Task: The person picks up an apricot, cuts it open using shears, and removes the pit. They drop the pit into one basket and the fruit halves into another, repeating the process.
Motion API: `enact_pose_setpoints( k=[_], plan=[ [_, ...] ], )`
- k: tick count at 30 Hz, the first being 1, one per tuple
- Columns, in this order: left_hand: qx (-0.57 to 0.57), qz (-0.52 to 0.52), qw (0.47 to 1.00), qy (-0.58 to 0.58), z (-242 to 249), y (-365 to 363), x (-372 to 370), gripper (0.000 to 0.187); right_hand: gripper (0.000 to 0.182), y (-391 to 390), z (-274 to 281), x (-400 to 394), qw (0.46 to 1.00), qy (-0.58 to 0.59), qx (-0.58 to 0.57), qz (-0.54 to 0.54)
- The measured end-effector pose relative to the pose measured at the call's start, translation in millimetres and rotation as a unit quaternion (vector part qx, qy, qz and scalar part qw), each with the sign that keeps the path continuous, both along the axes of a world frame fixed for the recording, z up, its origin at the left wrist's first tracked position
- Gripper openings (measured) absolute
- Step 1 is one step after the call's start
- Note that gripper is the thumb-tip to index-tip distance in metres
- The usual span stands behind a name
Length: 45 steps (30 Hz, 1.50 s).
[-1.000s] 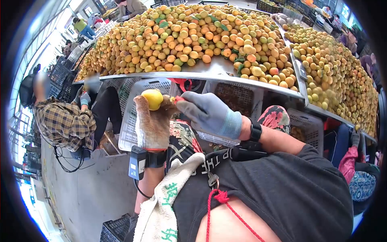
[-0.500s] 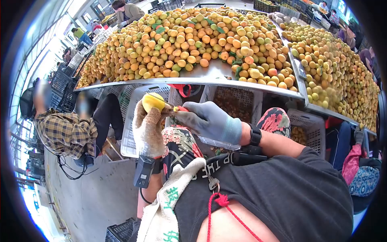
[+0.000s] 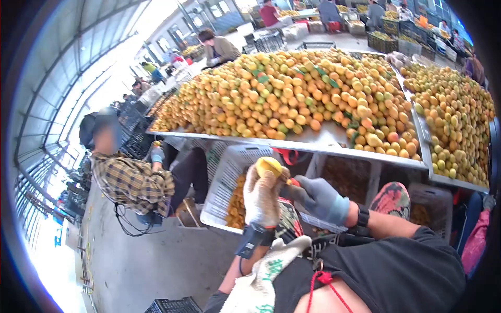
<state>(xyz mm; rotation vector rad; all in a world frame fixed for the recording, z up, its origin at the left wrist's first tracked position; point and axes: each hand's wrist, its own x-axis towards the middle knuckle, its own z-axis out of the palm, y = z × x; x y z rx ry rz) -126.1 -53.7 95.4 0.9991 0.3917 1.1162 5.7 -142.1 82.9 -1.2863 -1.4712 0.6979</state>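
Observation:
My left hand, in a whitish knitted glove, is closed round a yellow fruit held up above a white crate. Beside it my right hand, in a grey-blue glove, is wrapped round a small tool with a red part; its tip is hidden near the left fingers and the fruit. Beyond both hands, a heap of orange and yellow fruit covers a metal-edged table. Below the table edge, the white crate holds orange pieces.
A second heap lies at the right. At the left sits a person in a checked shirt. Another person leans behind the heap. A second crate stands under the table, and a black crate on the floor.
The view has swung up and to the left, so the hands and table appear farther right and lower. Both hands keep their holds. More of the orange pieces in the white crate now shows.

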Motion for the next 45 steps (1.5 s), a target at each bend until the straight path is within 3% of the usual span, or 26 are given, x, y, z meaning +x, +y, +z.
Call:
enact_pose_setpoints(
  k=[4, 5, 8, 9, 11, 14, 15, 16, 17, 18, 22, 23, 26, 27, 28, 29, 30, 31, 34, 36, 38, 40, 42, 44, 45],
  plan=[
    [-0.086, -0.054, 0.995, 0.003, -4.3, -8.3, 15.5, 0.063, 0.027, 10.6, -14.1, -2.7, 0.998, -0.047, 0.009, -0.032],
    [-0.096, -0.028, 0.995, 0.011, -4.7, -9.4, 22.3, 0.074, 0.027, 7.9, -8.3, -3.1, 0.997, -0.059, 0.002, -0.042],
    [-0.104, -0.109, 0.989, -0.001, 3.3, -7.4, 13.1, 0.053, 0.028, 5.5, -9.4, 1.2, 0.999, -0.01, 0.012, -0.044],
    [-0.103, -0.105, 0.989, -0.004, 2.7, -4.4, 14.8, 0.053, 0.032, 3.3, -5.1, 2.9, 0.999, 0.01, 0.035, -0.038],
    [0.055, 0.016, 0.998, 0.015, -4.7, 1.6, 22.9, 0.041, 0.035, 6.4, -1.7, 5.1, 0.998, -0.018, 0.033, -0.045],
    [0.082, -0.006, 0.995, 0.065, -0.5, 4.5, 20.7, 0.036, 0.033, 14.0, -17.7, 9.1, 0.994, -0.065, 0.054, -0.066],
    [0.037, -0.049, 0.997, 0.044, -10.6, 7.7, 23.6, 0.042, 0.027, 24.9, -40.3, 9.3, 0.985, -0.107, 0.084, -0.106],
    [-0.067, -0.046, 0.997, -0.008, -8.1, 0.1, 30.7, 0.033, 0.023, 23.7, -33.1, 9.0, 0.982, -0.148, 0.04, -0.107],
    [-0.106, -0.082, 0.991, 0.004, -8.1, -1.4, 25.1, 0.046, 0.022, 19.6, -28.1, 7.7, 0.969, -0.216, 0.025, -0.12],
    [-0.167, -0.057, 0.984, -0.033, -13.5, -0.5, 29.4, 0.056, 0.025, 13.4, -19.5, 6.3, 0.972, -0.207, 0.007, -0.114],
    [0.028, -0.106, 0.993, 0.039, -17.7, 8.3, 13.4, 0.058, 0.031, 9.4, -13.6, 7.0, 0.985, -0.137, -0.007, -0.101],
    [0.054, -0.055, 0.995, 0.07, -20.6, 10.8, 17.5, 0.056, 0.035, 9.3, -12.6, 5.9, 0.991, -0.102, -0.019, -0.079],
    [0.123, -0.032, 0.987, 0.1, -34.2, 19.0, 12.1, 0.056, 0.032, 17.8, -35.2, 6.3, 0.987, -0.135, 0.009, -0.085],
    [0.094, -0.04, 0.993, 0.055, -57.6, 32.7, 13.9, 0.039, 0.029, 14.4, -33.1, 5.0, 0.991, -0.101, 0.025, -0.082],
    [0.016, 0.05, 0.995, 0.088, -42.7, 19.2, 19.3, 0.039, 0.029, 12.7, -28.2, 6.9, 0.985, -0.148, -0.002, -0.092],
    [-0.085, -0.001, 0.994, 0.068, -54.6, 28.2, 17.8, 0.039, 0.03, 12.3, -24.8, 7.8, 0.986, -0.14, -0.002, -0.085],
    [-0.136, -0.015, 0.991, 0.011, -34.2, 12.8, 25.7, 0.04, 0.027, 15.5, -27.5, 6.9, 0.988, -0.125, -0.018, -0.091],
    [-0.126, -0.024, 0.991, 0.025, -34.2, 14.8, 25.6, 0.04, 0.026, 15.4, -28.8, 8.4, 0.985, -0.142, -0.023, -0.094],
    [0.016, -0.014, 0.998, 0.066, -32.5, 15.3, 20.1, 0.049, 0.029, 9.0, -18.2, 5.9, 0.998, 0.019, -0.041, -0.041],
    [0.078, -0.005, 0.994, 0.07, -28.7, 7.7, 19.2, 0.05, 0.03, 6.2, -11.3, 6.5, 0.997, 0.001, -0.056, -0.046],
    [-0.054, -0.07, 0.995, 0.036, -29.9, 9.9, 16.1, 0.052, 0.031, 7.4, -12.9, 4.8, 0.995, -0.017, -0.081, -0.051],
    [-0.122, -0.082, 0.989, 0.0, -44.1, 18.4, 18.0, 0.053, 0.034, 12.0, -23.3, 3.8, 0.988, -0.124, -0.017, -0.094],
    [-0.126, -0.078, 0.989, 0.006, -31.0, 10.1, 16.3, 0.053, 0.033, 10.5, -18.7, 6.1, 0.989, -0.117, -0.021, -0.085],
    [-0.11, -0.078, 0.991, -0.014, -36.1, 12.9, 15.6, 0.048, 0.031, 3.7, -5.6, 3.2, 0.994, 0.054, -0.093, -0.024],
    [-0.104, -0.039, 0.994, -0.01, -34.3, 12.3, 16.2, 0.043, 0.029, 6.2, -15.9, 3.8, 0.989, 0.131, -0.073, 0.003]
  ],
)
